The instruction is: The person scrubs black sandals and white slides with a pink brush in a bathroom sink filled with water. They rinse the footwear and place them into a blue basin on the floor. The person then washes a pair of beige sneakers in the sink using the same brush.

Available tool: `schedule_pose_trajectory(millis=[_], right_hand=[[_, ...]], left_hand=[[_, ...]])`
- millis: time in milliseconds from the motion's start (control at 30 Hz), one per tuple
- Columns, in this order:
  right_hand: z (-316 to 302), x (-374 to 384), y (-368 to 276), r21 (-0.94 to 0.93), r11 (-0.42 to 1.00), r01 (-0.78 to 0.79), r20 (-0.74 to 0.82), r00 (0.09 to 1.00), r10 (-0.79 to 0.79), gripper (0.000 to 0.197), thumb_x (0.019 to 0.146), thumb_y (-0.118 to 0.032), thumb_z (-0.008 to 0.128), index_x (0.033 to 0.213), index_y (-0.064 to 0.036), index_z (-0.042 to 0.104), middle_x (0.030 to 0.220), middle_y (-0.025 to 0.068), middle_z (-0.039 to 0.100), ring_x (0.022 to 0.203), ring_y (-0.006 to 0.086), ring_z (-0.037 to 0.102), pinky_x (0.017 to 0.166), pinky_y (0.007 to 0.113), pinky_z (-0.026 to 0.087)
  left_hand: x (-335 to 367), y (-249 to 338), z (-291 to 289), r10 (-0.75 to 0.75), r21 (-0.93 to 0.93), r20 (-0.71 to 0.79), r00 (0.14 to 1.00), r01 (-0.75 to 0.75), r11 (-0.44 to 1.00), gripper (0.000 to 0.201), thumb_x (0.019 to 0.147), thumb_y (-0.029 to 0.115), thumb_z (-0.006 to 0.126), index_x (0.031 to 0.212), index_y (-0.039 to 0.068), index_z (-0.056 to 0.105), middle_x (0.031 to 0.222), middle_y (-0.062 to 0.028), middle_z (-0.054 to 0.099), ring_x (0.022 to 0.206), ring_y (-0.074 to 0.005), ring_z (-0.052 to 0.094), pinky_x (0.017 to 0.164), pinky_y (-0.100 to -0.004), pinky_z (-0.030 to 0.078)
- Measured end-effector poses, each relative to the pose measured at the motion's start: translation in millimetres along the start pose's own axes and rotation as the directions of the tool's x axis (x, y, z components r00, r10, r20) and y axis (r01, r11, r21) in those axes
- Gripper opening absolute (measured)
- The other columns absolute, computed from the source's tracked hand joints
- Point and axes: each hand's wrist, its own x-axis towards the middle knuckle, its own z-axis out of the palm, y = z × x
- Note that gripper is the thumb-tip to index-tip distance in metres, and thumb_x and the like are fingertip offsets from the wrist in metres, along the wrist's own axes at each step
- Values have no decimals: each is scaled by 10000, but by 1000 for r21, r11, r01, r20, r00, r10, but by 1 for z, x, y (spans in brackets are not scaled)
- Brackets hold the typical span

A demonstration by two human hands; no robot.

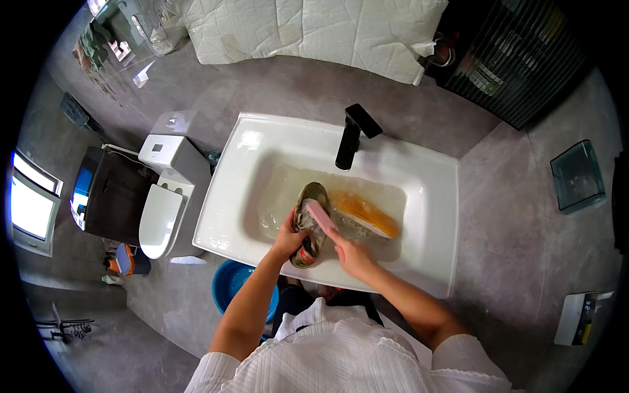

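Observation:
My left hand (287, 237) grips a dark olive shoe (303, 254) by its side, holding it over the water in a white sink (223, 216). In my right hand (356, 257) is a pink brush (320, 216), its head pressed against the inside or top of the shoe; its bristles are hidden. Beside them, a yellow-orange shoe (367, 212) with a pale sole edge lies tilted in the cloudy water (278, 190). Both hands have their fingers closed around what they hold.
A black faucet (350, 141) rises from the sink's far rim. Below the near left rim sits a blue basin (226, 281). A white toilet (161, 219) stands to the left, and a white quilted cover (308, 29) hangs at the far side.

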Motion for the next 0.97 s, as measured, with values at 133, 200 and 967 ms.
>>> schedule_pose_trajectory(millis=[133, 200, 967], right_hand=[[4, 62, 6, -71, 992, -108, -110, 989, 100, 500, 899, -136, 553, 1381, -248, 487, 847, 211, 670, 727, 404, 649, 652, 497, 509], [16, 82, 7, -46, 991, -124, -167, 979, 114, 487, 900, -135, 550, 1370, -248, 497, 847, 206, 671, 722, 401, 649, 651, 490, 510], [5, 20, 1, 521, 816, -250, 261, 957, 127, 456, 998, -242, 518, 1443, -180, 441, 754, 34, 496, 657, 99, 404, 632, 241, 405]], left_hand=[[1, 6, 1, -23, -60, 69, 997, 27, 998, 785, 795, -56, 662, 1479, 29, 286, 1323, -99, 550, 1159, -190, 557, 981, -307, 452], [0, 9, -1, -54, -129, 73, 996, 63, 990, 791, 793, -55, 666, 1479, 30, 283, 1327, -102, 545, 1160, -195, 557, 985, -306, 448], [-18, 50, -9, -354, -625, 147, 924, 364, 691, 617, 1000, 374, 449, 1531, 234, 167, 1502, -117, 332, 1272, -368, 459, 946, -692, 400]])
